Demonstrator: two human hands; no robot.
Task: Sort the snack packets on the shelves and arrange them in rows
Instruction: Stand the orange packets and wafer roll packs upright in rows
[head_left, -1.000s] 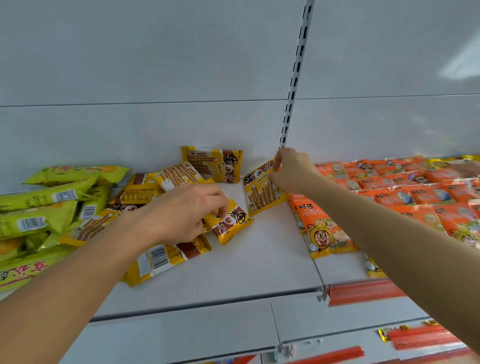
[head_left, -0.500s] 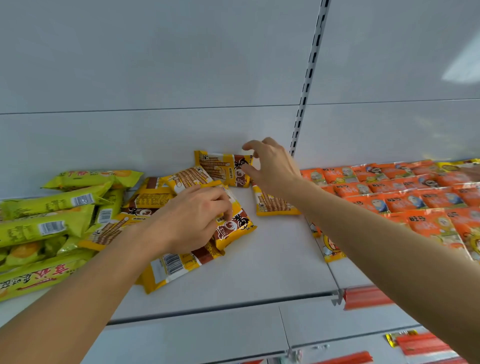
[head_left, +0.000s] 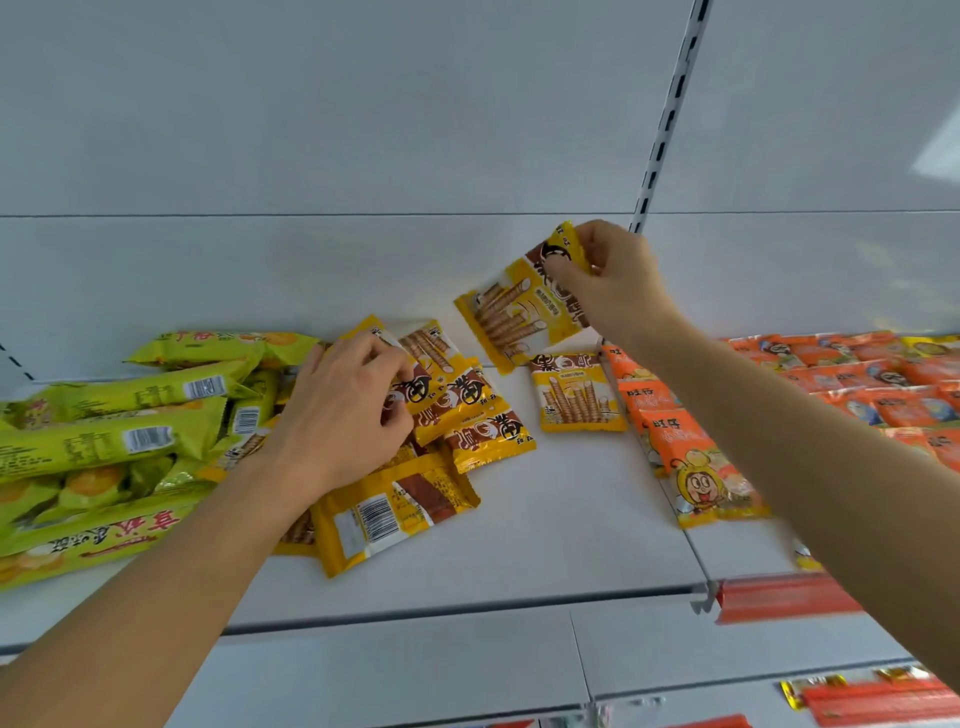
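The right hand (head_left: 615, 280) pinched the top corner of a yellow wafer packet (head_left: 519, 312), holding it tilted above the white shelf (head_left: 545, 530), near the back wall. The left hand (head_left: 348, 415) rested with curled fingers gripping packets in the yellow pile (head_left: 447, 415). One yellow packet (head_left: 576, 392) lay flat between that pile and the orange packets (head_left: 670, 426). Green packets (head_left: 114, 431) lay at the left.

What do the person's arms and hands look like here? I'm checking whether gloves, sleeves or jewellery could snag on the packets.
Both arms are bare along all of their visible length, with no sleeve in view. The left hand and right hand are bare too: no gloves. No watch, bracelet or ring shows on the wrists or on the fingers that can be seen. Nails look short and unpainted.
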